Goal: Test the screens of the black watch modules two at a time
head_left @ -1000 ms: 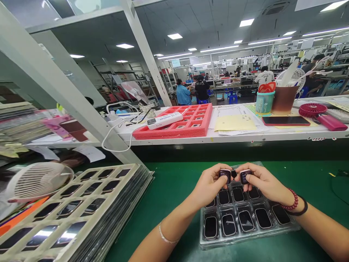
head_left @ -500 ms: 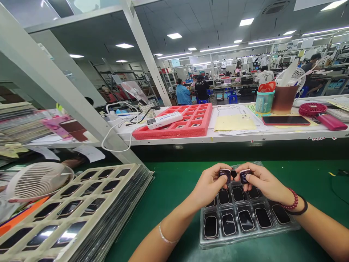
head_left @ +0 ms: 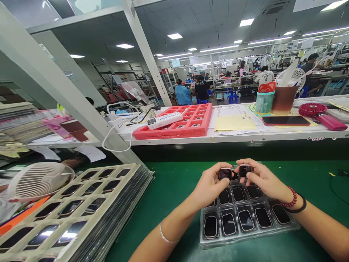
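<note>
My left hand (head_left: 211, 183) pinches a smartwatch (head_left: 225, 174) without a strap, its dark screen turned toward me. A second strapless smartwatch (head_left: 245, 170), showing small light marks on its screen, is gripped by my right hand (head_left: 260, 176). Both watches are held up side by side, apart from each other, over the far part of a clear plastic tray (head_left: 229, 242). In the tray's pockets lie several more watches with black screens, such as the watch (head_left: 263, 217) in the near row. My hands hide part of the tray's far rows.
Stacked trays of watches (head_left: 81, 194) stand at the left beside a white fan (head_left: 40, 182). Behind the green mat (head_left: 169, 182), a raised shelf bears a pink foam tray (head_left: 171, 134), papers (head_left: 236, 123), a phone (head_left: 286, 120) and cups. Several people sit farther back.
My right hand has raised its watch slightly and tilted it, and the screen shows fewer marks. The watch in my left hand has tilted a little and its screen looks darker.
</note>
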`<state>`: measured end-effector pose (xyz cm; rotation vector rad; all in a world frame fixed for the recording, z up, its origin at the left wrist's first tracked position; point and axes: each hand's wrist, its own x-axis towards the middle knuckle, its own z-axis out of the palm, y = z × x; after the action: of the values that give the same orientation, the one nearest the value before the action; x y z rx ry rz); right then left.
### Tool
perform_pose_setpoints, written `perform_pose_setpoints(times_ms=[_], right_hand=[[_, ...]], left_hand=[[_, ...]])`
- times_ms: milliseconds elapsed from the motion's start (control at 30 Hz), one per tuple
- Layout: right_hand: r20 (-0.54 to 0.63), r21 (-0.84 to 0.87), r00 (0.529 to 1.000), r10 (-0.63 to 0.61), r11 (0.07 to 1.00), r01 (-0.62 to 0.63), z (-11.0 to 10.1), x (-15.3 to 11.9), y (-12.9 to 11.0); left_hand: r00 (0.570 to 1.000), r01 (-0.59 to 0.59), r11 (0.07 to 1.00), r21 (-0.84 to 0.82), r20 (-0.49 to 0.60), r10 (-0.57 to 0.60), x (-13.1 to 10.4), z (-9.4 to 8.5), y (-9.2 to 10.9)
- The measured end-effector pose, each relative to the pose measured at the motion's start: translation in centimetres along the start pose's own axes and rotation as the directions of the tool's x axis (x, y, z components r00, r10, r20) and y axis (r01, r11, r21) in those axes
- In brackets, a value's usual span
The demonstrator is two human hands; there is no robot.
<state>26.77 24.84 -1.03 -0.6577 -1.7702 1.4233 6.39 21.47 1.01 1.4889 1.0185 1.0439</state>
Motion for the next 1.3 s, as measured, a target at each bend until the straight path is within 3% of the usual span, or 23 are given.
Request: perform_pose_setpoints(times_ms=[267, 900, 1300], right_hand=[[0.058, -0.016, 0.998, -0.01, 1.0, 0.011, 0.03, -0.18, -0.26], [0.047, 0.029, 0.998, -0.03, 0.999, 0.029, -0.23, -0.08, 0.08], [0.04, -0.04, 0.997, -0.062, 0.997, 0.064, 0.1, -0.23, -0.51]], left_hand=[[0.999, -0.048, 0.996, -0.071, 0.005, 0.048, 0.46, -0.29, -0.44], [1.0, 0.005, 1.0, -0.007, -0.013, -0.005, 0.16, 0.07, -0.11], [1.0, -0.017, 0.999, -0.05, 0.002, 0.017, 0.27, 0.09, -0.2]])
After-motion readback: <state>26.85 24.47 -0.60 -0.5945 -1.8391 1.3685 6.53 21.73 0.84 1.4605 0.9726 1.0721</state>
